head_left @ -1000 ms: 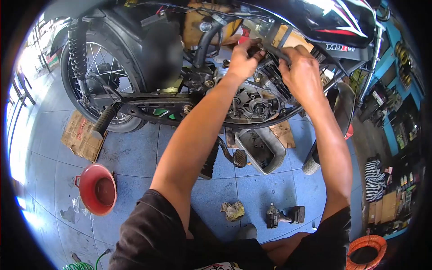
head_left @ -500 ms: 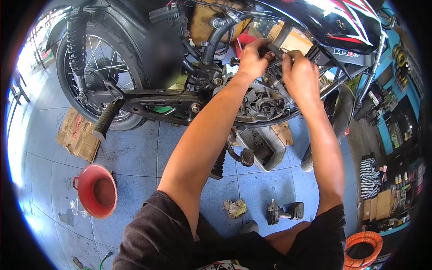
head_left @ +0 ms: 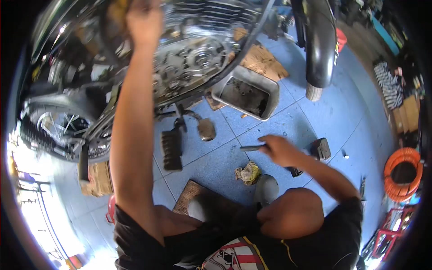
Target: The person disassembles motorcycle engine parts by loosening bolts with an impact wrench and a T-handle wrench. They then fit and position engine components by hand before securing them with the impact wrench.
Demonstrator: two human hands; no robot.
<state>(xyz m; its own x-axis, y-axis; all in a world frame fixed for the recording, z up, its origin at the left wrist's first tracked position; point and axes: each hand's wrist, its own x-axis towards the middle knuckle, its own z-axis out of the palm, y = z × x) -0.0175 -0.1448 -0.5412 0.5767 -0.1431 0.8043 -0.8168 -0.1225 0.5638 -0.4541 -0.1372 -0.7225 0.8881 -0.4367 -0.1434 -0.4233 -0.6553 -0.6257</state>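
Observation:
My left hand (head_left: pixel 145 22) reaches up to the motorcycle frame above the engine. It is smeared by motion, and its fingers are cut off at the top edge. Low over the blue floor, my right hand (head_left: pixel 282 151) is closed on a slim dark rod-like piece (head_left: pixel 251 148) that points left. Behind this hand and wrist lies a cordless power tool, mostly hidden, with its dark battery (head_left: pixel 321 149) showing. A crumpled rag (head_left: pixel 248 173) lies just below the piece. The motorcycle's opened engine (head_left: pixel 191 65) shows its bare metal insides between my hands.
A metal pan (head_left: pixel 273 100) with dark residue stands under the engine, beside cardboard (head_left: pixel 266 63). The foot pedal (head_left: pixel 206 129) and a ribbed footrest (head_left: pixel 171 150) stick out over the floor. The front wheel (head_left: pixel 313 92) is at upper right, an orange coil (head_left: pixel 390 194) at far right.
My hands were together above the engine and are now apart. The right has come down toward the floor with the dark piece; the left stays up at the motorcycle. The view has shifted right and downward.

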